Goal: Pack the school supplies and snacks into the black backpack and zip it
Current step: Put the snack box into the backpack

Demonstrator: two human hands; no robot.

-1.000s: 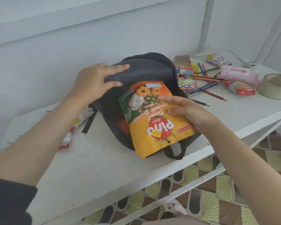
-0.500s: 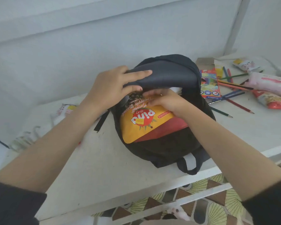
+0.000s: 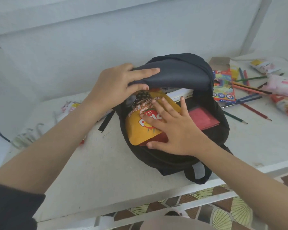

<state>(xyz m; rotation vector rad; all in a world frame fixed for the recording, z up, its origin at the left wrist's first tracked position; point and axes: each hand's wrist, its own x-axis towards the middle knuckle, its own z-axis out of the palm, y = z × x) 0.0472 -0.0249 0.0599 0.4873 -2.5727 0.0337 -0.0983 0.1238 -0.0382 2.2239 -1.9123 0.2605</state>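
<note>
1. Far left on the white counter (image 3: 106,171), a snack wrapper (image 3: 68,107) lies just beside my forearm.
2. My left grip (image 3: 116,85) pinches the flap (image 3: 178,75) of the black backpack (image 3: 165,161), index finger on top and the other fingers tucked beneath, holding it lifted.
3. The backpack lies open mid-counter, its loop handle at the near edge.
4. A yellow biscuit pouch (image 3: 140,130) sits partly inside the opening, its print upside down to me.
5. My right grip (image 3: 175,130), fingers spread and straight, presses flat on the pouch.
6. Just right of it, a red book (image 3: 201,118) lies inside the backpack.
7. Farther right, a coloured-pencil box (image 3: 223,87), loose pencils (image 3: 256,112), a pink packet (image 3: 284,85) and a red snack packet (image 3: 286,105) lie on the counter.
</note>
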